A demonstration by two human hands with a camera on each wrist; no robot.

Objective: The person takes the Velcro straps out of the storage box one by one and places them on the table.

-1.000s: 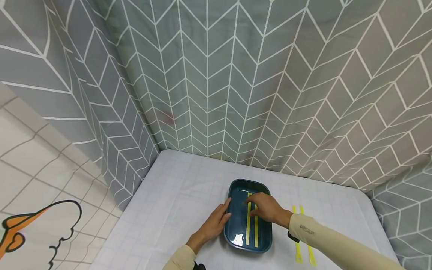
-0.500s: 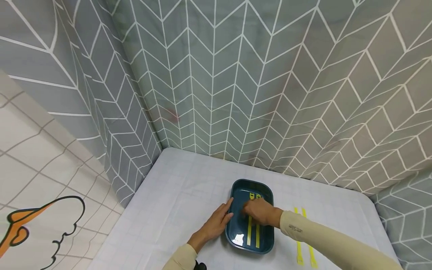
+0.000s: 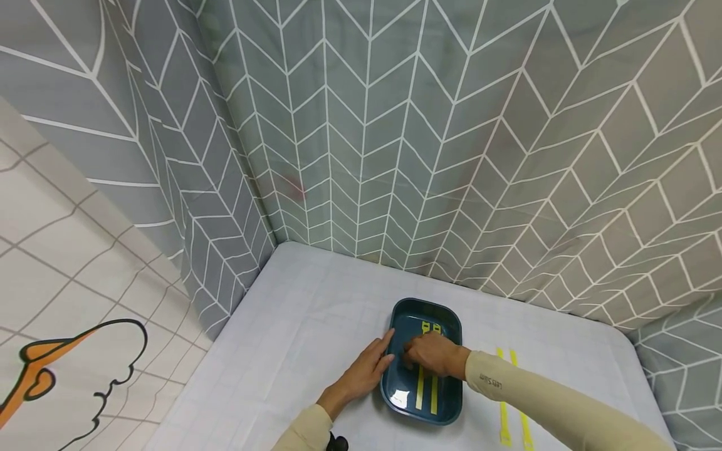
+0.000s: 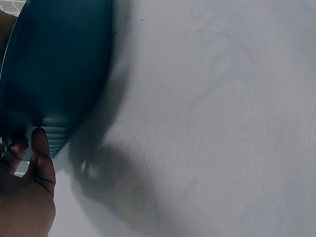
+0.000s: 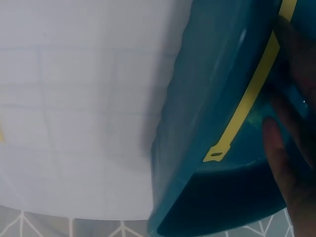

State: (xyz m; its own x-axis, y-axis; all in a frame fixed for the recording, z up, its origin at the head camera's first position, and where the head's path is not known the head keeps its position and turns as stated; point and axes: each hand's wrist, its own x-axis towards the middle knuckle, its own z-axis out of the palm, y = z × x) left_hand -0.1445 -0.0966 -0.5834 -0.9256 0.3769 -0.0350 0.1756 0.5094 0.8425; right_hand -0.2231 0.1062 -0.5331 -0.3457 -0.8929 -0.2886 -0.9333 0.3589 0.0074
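The left hand (image 3: 361,374), fingers straight, braces a blue tray (image 3: 405,383) as the right hand (image 3: 433,352), its grip too shadowed to tell, reaches over yellow strips (image 3: 434,398) best kept parallel.

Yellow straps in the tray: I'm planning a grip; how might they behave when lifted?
The straps look thin, so probably light and bendy. Lying flat, they seem unlikely to roll. The shiny tray may let them slide.

Beige right sleeve (image 3: 541,401): dark lettering (image 3: 491,381) noted near the wrist; appears to read "Let's Slim". Print small, exact spelling uncertain.
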